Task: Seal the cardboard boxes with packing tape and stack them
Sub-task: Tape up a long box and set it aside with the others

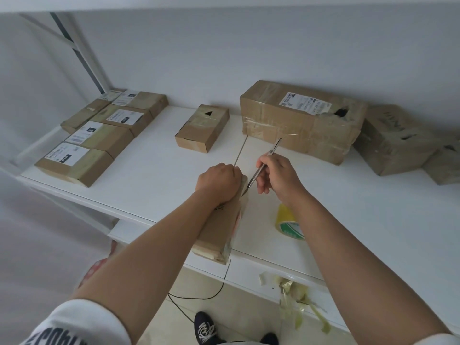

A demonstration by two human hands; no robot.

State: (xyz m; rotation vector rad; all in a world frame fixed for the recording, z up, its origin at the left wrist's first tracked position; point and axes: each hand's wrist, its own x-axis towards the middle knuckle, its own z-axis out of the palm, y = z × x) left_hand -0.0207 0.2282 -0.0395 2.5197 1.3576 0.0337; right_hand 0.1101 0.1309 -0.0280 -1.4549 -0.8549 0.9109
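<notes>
Box (pixel 219 227) overhangs shelf edge (pixel 286 266); left hand (pixel 219 181) grips it, right hand (pixel 276 174) holds blade (pixel 263 166).

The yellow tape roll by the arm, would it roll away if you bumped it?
Probably not right now: the tape roll seems to lie tilted, nearly flat, on the white table, so a bump would likely just slide it. Stood on its round edge, it could roll. It looks stiff and light enough to lift with one hand.
</notes>
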